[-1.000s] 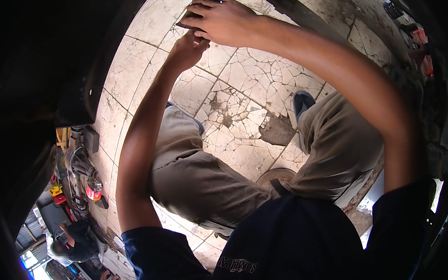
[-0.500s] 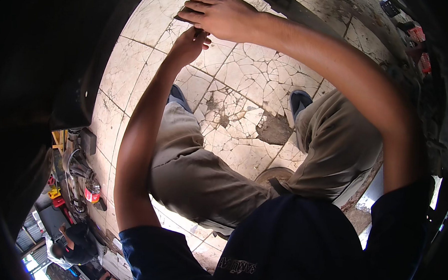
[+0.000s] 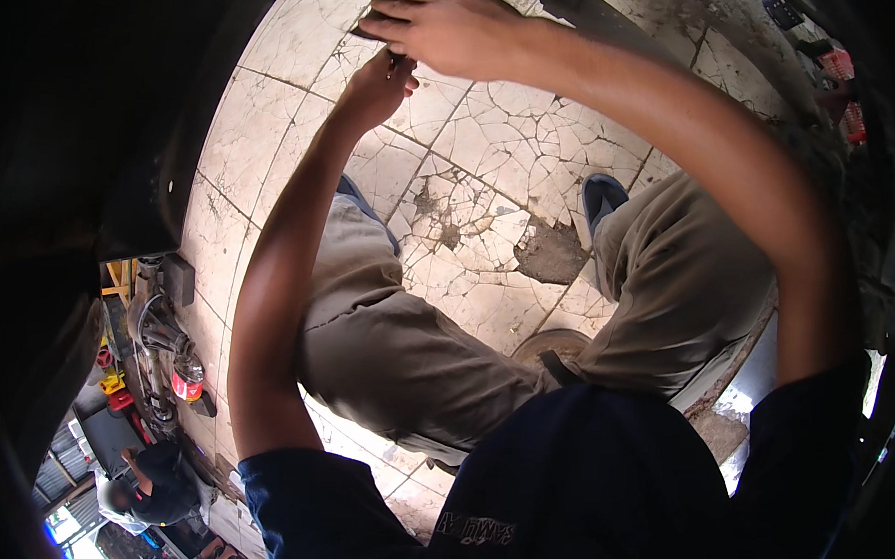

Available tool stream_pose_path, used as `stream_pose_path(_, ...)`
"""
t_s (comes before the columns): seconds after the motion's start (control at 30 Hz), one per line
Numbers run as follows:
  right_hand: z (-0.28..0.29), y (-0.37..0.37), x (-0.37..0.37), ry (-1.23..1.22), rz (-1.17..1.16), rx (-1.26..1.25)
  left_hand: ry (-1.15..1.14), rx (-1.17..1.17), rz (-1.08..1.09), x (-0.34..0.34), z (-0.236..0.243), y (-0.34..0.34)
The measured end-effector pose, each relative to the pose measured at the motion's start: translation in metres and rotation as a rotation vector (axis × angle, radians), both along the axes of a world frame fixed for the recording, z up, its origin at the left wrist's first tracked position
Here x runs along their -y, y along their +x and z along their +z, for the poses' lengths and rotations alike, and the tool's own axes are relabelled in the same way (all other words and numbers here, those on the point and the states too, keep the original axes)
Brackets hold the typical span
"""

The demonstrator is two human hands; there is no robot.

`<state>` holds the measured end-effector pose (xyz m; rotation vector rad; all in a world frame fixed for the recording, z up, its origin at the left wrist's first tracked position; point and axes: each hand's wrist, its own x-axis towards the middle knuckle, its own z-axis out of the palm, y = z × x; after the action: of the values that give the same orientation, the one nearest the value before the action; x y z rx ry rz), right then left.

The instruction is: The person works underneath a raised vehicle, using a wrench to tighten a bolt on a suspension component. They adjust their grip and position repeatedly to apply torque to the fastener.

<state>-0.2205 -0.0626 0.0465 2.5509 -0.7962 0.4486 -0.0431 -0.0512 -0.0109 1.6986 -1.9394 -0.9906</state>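
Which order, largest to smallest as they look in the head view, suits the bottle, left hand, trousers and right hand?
1. Trousers
2. Right hand
3. Left hand
4. Bottle, apparently farther away

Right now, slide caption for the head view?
Bare left hand and right hand meet at a partly hidden dark object over cracked cream floor tiles.

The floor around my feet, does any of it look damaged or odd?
Yes. The tiled floor is badly cracked, with a web of irregular lines running through the pale tiles. Just left of the right shoe, a rough dark patch interrupts the tiling; the tile surface seems to have broken away there.
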Motion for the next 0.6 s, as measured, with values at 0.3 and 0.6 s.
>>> stream_pose_path(0.3,-0.007,0.003,-0.002,-0.033,0.07,0.044,-0.021,0.094,-0.049,-0.001,0.007,0.0)
stream_pose_path(0.6,-0.007,-0.001,0.005,-0.107,0.171,0.156,-0.05,0.19,-0.096,-0.003,0.009,0.001)
